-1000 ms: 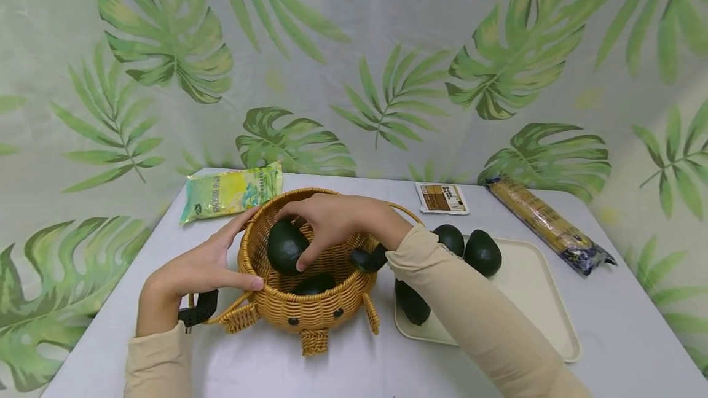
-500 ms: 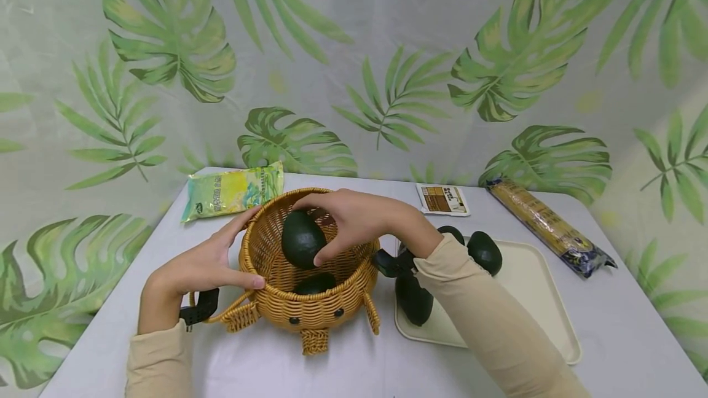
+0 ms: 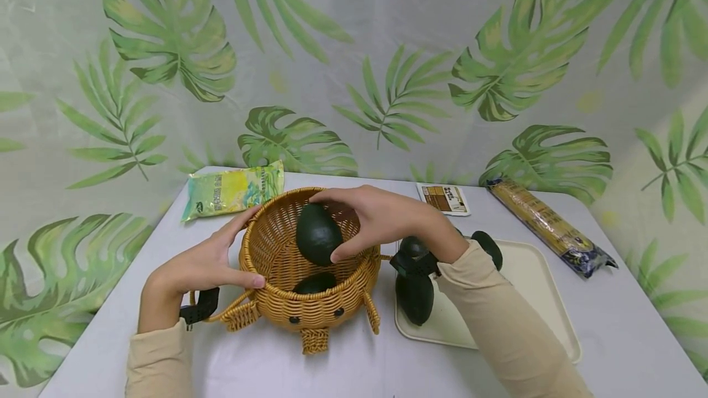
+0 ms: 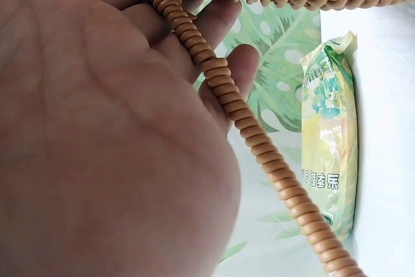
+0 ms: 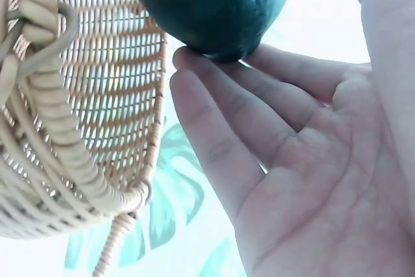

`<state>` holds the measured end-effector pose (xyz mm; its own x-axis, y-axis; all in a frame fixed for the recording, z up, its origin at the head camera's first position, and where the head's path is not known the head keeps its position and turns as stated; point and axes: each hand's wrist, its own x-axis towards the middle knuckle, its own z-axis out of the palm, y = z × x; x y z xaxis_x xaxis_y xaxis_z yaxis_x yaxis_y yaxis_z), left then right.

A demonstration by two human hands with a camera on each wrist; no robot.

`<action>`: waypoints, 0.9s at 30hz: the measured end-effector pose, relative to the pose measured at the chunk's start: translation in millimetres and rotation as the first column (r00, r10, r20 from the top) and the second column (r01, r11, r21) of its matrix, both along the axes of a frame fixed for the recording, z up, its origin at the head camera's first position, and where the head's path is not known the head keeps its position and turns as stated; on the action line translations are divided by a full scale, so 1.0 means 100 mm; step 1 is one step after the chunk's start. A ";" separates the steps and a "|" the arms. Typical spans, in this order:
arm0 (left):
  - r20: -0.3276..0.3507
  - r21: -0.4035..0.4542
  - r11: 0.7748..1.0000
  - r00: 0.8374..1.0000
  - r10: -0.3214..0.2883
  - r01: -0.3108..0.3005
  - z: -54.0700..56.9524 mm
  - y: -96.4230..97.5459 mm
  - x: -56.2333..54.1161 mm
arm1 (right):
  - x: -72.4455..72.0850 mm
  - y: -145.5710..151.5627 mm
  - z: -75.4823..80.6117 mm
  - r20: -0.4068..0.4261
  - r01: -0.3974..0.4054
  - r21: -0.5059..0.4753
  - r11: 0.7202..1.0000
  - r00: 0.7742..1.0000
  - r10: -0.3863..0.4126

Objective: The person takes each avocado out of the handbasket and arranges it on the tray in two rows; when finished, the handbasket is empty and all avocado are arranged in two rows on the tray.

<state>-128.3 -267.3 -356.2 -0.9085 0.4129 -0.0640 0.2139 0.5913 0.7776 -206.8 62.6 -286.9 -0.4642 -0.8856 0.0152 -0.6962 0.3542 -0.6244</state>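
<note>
My right hand (image 3: pixel 381 221) holds a dark green avocado (image 3: pixel 319 234) between thumb and fingertips, over the basket's opening. In the right wrist view, the avocado (image 5: pixel 217 4) rests against the fingertips beside the wicker wall. Another avocado (image 3: pixel 315 284) lies at the front inside the brown wicker basket (image 3: pixel 310 309), which has an animal face. My left hand (image 3: pixel 212 263) steadies the basket at its left side, thumb on the front rim and fingers spread along the outside. In the left wrist view, its fingers extend straight behind the wrapped handle (image 4: pixel 259 144) to the basket's underside or wall.
Right of the basket, a cream tray (image 3: pixel 539 300) bears several avocados, partly hidden by the right arm. A green-yellow packet (image 3: pixel 232 192) lies behind the basket at left. A small white-brown packet (image 3: pixel 444 199) and a long golden packet (image 3: pixel 544 223) lie at the back right.
My right hand has lifted the avocado slightly and carried it rightward across the basket, off the left side. The left hand and the basket have stayed in place.
</note>
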 end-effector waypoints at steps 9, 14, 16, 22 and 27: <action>0.021 -0.027 1.000 1.000 -0.007 0.007 0.01 0.03 -0.02 | 0.08 0.24 -0.01 0.004 0.023 -0.041 0.999 1.000 -0.023; 0.026 -0.034 0.999 1.000 -0.011 0.012 0.00 0.03 -0.02 | 0.13 0.38 -0.04 0.047 0.033 -0.078 0.996 0.998 -0.029; 0.028 -0.043 0.999 1.000 -0.012 0.013 0.01 0.03 -0.02 | 0.15 0.43 -0.05 0.076 0.040 -0.098 0.994 0.997 -0.032; 0.028 -0.062 0.998 1.000 -0.002 0.004 0.03 0.02 -0.01 | 0.19 0.58 -0.09 0.116 0.084 -0.135 0.987 0.991 -0.068; 0.043 -0.047 0.999 0.999 0.016 -0.014 0.05 0.00 0.01 | 0.21 0.68 -0.11 0.119 0.094 -0.167 0.981 0.990 -0.074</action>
<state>-127.6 -267.4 -350.7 -0.9105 0.3950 -0.1220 0.1718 0.6300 0.7574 -185.8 131.0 -298.1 -0.5444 -0.8319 0.1076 -0.5907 0.2891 -0.7533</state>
